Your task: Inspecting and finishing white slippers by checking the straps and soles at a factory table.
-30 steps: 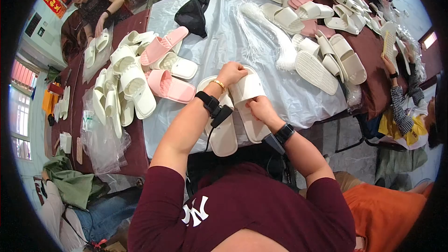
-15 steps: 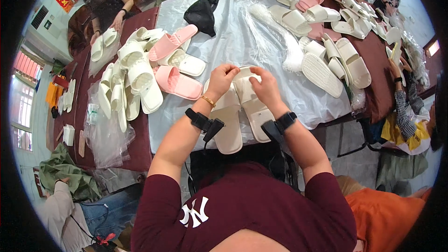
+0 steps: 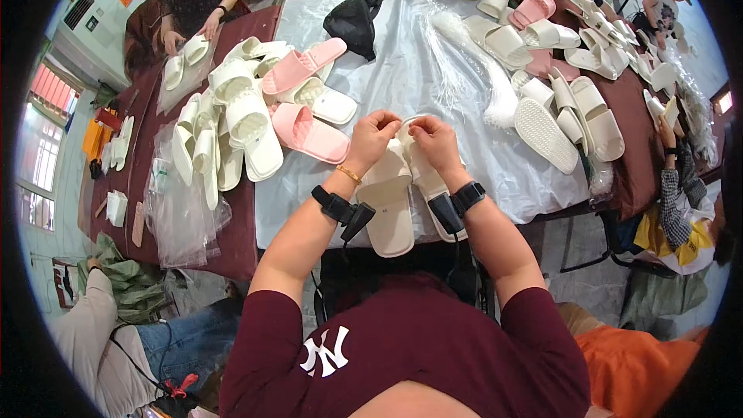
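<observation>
Pinching at the toe end of a pair of cream slippers (image 3: 398, 190), both hands sit mid-frame, just above centre. Left hand (image 3: 371, 138) curled, fingers closed narrow on the top edge of the left slipper; right hand (image 3: 435, 143) likewise closed on the top of the right one, fingertips almost meeting the left hand. What exactly sits between the fingertips is too small to tell. Slippers are smooth moulded foam, rounded slab shape, lying side by side, heels toward the lower frame, over the near edge of the bench (image 3: 433, 85), which is covered in glossy white plastic sheet. Black bands on both wrists, thin gold bracelet on the left.

Left of centre: pink slippers (image 3: 309, 131), matte, wide strap, and a heap of white slippers (image 3: 232, 120), some sole-up with dotted tread. Upper centre: black cloth bag (image 3: 352, 19), crumpled. Right of centre: bundle of clear plastic ties (image 3: 480, 70), stringy. Lower left: clear plastic bags (image 3: 178, 201), crinkled, on dark red cloth. Upper right: more white slippers (image 3: 573, 104).
</observation>
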Available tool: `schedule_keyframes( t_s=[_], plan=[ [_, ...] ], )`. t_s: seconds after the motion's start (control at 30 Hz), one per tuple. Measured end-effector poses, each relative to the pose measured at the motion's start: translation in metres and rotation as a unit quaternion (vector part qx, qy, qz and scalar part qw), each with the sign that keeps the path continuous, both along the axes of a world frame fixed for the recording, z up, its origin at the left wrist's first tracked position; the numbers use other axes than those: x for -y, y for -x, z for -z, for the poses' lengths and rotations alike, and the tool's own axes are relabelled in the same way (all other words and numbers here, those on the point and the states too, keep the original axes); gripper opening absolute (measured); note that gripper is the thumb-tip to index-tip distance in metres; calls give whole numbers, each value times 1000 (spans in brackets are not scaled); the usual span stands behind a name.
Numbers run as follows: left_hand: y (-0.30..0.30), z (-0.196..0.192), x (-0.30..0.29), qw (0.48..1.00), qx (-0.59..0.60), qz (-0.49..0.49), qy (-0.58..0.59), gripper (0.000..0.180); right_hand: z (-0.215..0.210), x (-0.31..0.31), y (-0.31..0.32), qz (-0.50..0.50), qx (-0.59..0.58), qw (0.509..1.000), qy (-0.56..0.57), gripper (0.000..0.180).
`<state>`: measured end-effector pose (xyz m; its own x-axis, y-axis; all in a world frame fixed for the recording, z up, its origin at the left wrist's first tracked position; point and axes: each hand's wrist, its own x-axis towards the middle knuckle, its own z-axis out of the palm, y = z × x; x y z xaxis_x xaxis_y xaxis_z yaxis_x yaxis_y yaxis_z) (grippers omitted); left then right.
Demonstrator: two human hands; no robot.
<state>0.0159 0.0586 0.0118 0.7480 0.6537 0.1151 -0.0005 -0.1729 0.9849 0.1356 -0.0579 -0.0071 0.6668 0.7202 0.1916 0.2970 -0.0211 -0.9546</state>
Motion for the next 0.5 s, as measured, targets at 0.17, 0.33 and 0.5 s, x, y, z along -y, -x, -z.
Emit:
schedule_keyframes(
  t_s=[0.17, 0.33, 0.5],
  plan=[
    [2, 7, 1, 1000, -16, 2, -7, 15, -4, 0, 4, 1, 6, 1000, 2, 13],
    [0, 7, 6, 1000, -28, -5, -7, 16, -7, 2, 6, -1, 48, 999, -5, 13],
    [0, 9, 8, 998, 2, -10, 57, 16, -11, 3, 8, -3, 55, 998, -9, 12]
  ],
)
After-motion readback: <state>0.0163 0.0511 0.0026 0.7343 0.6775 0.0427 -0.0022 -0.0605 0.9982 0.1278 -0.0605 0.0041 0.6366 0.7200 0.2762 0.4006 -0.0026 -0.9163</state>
